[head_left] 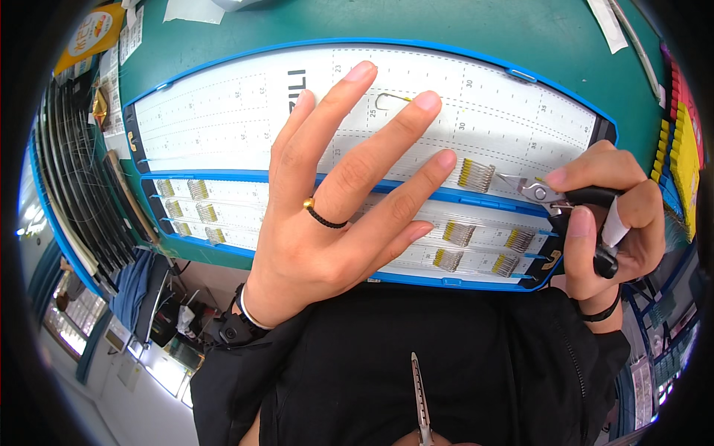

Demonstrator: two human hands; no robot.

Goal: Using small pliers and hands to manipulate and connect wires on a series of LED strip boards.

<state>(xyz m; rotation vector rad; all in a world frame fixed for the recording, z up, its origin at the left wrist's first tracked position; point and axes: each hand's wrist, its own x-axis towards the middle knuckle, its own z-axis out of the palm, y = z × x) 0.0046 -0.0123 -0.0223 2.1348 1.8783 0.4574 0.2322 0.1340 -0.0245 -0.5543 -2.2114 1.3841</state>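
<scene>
Spread flat over an open blue-edged case (223,63), my left hand (320,201) has its fingers apart. One of its fingertips rests by the yellow-wrapped end of a fish hook (382,99) that lies on the white ruled lid panel. Beside the hinge, my right hand (610,212) is closed around the black handles of small nippers (541,192). Their pointed jaws are close to a bundle of hooks (476,175) with yellow ends. More bundled hooks (459,233) sit in the near half of the case, part of which my left hand hides.
A green tabletop (446,26) lies under the case. At left stands a rack of dark strips (71,171); at right are yellow and red packets (680,152). Against my black clothing a slim metal tool (420,394) points upward. A white strip (608,26) lies at the far right.
</scene>
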